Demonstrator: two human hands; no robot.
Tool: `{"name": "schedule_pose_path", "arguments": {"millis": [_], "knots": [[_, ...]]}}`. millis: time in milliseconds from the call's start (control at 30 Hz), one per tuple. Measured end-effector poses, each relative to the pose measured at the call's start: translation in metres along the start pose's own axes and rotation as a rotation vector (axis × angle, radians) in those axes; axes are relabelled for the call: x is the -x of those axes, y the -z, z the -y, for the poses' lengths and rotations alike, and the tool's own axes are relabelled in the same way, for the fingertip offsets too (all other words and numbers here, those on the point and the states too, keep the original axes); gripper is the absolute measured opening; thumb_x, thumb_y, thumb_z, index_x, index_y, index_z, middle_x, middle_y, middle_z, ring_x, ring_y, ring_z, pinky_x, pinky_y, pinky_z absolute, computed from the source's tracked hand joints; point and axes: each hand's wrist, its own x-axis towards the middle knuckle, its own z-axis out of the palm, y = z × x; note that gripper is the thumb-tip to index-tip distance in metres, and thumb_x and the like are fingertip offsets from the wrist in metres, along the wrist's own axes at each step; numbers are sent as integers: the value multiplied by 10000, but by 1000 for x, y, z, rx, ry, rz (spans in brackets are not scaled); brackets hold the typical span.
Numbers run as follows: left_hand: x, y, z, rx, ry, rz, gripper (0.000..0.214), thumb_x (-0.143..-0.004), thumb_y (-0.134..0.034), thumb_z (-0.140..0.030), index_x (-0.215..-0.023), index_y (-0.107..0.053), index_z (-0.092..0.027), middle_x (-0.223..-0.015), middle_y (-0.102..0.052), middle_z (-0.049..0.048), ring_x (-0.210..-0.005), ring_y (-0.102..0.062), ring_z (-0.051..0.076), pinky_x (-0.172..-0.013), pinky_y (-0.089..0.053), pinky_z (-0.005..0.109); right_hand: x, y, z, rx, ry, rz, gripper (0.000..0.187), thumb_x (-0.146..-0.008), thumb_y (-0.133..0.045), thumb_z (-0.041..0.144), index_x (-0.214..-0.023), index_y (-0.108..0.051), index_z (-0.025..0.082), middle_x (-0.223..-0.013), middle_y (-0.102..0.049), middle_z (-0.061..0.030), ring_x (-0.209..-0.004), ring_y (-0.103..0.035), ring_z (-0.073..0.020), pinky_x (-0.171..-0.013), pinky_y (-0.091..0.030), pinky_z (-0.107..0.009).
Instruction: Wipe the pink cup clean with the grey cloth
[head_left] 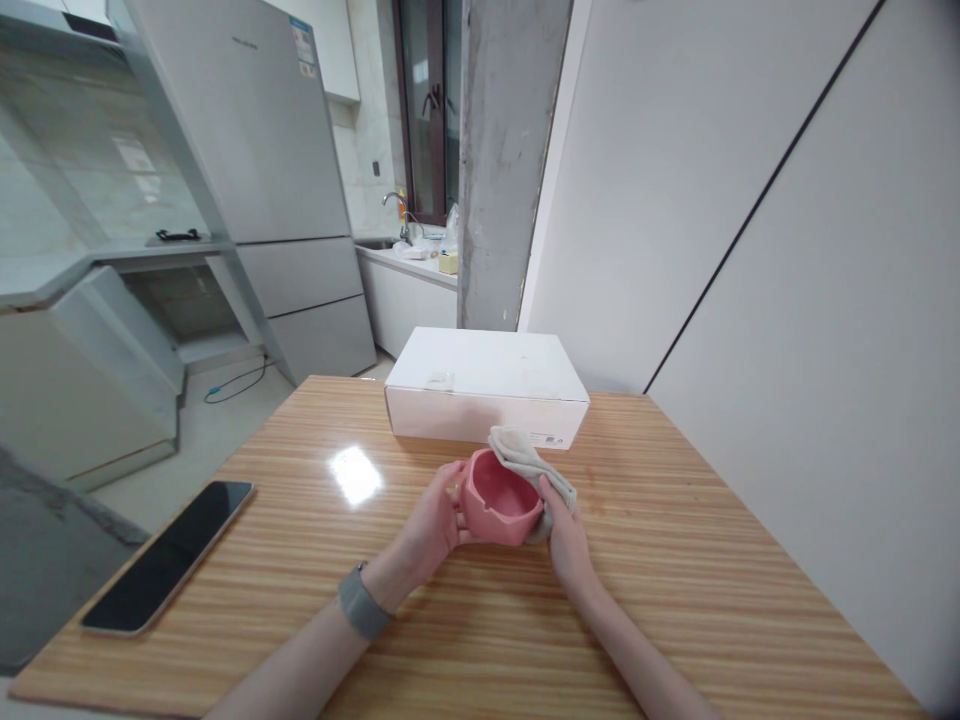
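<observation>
A pink ashtray-like bowl (501, 515) with notches in its rim is tilted so that its hollow inside faces me. Around its left side are the fingers of my left hand (436, 520), closed on it, with a grey band (364, 602) on that wrist. My right hand (564, 535) grips a folded light grey cloth (529, 462), thumb on top. The cloth lies over the bowl's right rim and wraps down its right outer side. Part of my right fingers is hidden behind the cloth and bowl.
Just beyond my hands, a white box (487, 365) stands on the wooden table (300, 550). A dark-screened phone (171, 558) lies at the table's left edge. A white wall (720, 250) rises along the right side. Behind are a fridge (247, 150) and a sink counter (412, 265).
</observation>
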Motion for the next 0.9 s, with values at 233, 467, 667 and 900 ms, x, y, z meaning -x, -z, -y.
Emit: {"name": "schedule_pose_path", "arguments": {"millis": [233,467,667,900], "knots": [[8,0,-2,-134,44,212,439,-846,-662,-453,-1202,-610,-203,-934,-725,72,-706,-693,177,-623,-581,302,-17,15,11,-69,-184,133,308,-733,-686,519,-867,-789,262,-987,-789,-60,-1092,-675,-336,-1079,-428,-497],[4,5,1,-116,121,224,380,-853,-627,-456,-1045,-677,-132,-765,-717,72,-625,-662,176,-575,-574,301,-14,12,22,-66,-247,198,295,-669,-741,518,-810,-791,264,-951,-795,-56,-1080,-683,-353,-1040,-471,-494],[2,2,7,-73,30,84,379,-777,-703,-403,-1078,-605,-196,-687,-667,-2,-527,-619,142,-522,-561,286,-17,10,17,-47,-112,171,305,-760,-678,534,-911,-782,289,-1022,-782,-48,-1217,-606,-314,-1104,-415,-470],[4,-9,11,-47,-177,-95,436,-791,-694,-367,-1156,-517,-204,-960,-706,80,-675,-697,180,-604,-582,314,1,-3,5,24,35,6,314,-777,-683,499,-998,-770,293,-1143,-748,-19,-1244,-574,-296,-1158,-326,-469]]}}
